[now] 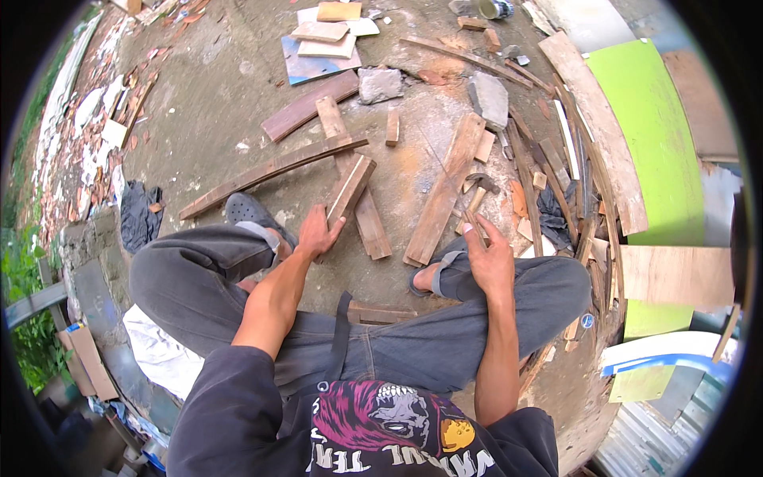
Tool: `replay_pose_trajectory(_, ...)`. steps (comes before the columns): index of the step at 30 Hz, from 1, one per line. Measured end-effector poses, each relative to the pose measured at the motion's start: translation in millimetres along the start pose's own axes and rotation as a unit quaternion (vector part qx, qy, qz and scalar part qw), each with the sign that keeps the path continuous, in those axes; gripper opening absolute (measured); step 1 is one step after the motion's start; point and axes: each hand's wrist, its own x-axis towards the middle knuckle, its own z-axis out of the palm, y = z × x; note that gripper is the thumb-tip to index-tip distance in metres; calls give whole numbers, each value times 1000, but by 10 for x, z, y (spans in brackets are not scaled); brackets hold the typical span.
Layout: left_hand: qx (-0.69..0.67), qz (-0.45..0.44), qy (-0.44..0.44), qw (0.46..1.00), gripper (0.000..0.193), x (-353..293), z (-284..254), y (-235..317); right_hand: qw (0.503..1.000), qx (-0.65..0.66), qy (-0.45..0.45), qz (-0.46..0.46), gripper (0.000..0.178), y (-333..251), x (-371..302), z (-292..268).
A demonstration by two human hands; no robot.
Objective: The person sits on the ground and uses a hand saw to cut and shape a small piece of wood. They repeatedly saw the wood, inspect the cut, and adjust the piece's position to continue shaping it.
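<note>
My left hand (319, 232) is closed around the near end of a short wooden block (350, 188). The block is tilted and lies across a longer plank (372, 222) on the ground. My right hand (490, 261) is over my right knee, fingers stretched out and a little apart. Its fingertips are at the lower end of the wooden handle of a hammer (479, 184); whether they touch it I cannot tell. A thick board (450, 188) lies just left of the hammer.
A long wooden strip (266, 172) and a brown board (311, 105) lie ahead. Grey concrete chunks (381, 85) (489, 100) sit farther off. Scrap wood (584, 167) piles up at right beside a green panel (645, 143). Another wood piece (380, 313) is between my legs.
</note>
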Motion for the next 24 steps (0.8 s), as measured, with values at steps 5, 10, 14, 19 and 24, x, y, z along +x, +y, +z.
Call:
replay_pose_trajectory(5,-33,126,6,992,63,54,-108,228,998,47,41,-1,53,136,1,-44)
replay_pose_trajectory(10,-33,217,18,975,65,339,-105,510,995,58,76,2,53,162,-34,-160)
replay_pose_trajectory(14,-44,129,-30,990,69,517,29,889,992,78,84,42,52,162,-121,-334)
replay_pose_trajectory(19,-203,3,45,978,81,1479,-26,1967,984,114,119,73,53,293,-168,-385)
replay_pose_trajectory(24,-356,176,158,904,74,2225,-539,2792,978,109,129,125,55,505,-243,-404)
